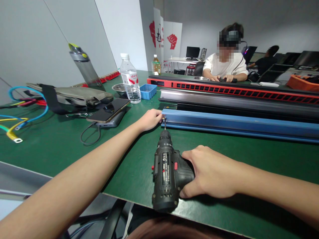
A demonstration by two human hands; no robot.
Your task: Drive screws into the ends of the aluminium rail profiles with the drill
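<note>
Drill [165,172] crosswise to rail [239,122] — bit [165,124] at its left end.
Your right hand [211,172] holds the drill; left hand [151,119], nearer the rail, at that end — grip unclear.

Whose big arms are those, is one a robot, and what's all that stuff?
No robot here! Those arms belong to a person working bare-handed. The picture comes from a camera worn on that person's head, looking forward and down. The right hand has a black drill in its grip. The drill's thin bit points at the end of a long blue rail, and the left hand is there too. Also on the green table are a plastic bottle and a small blue tray.
</note>
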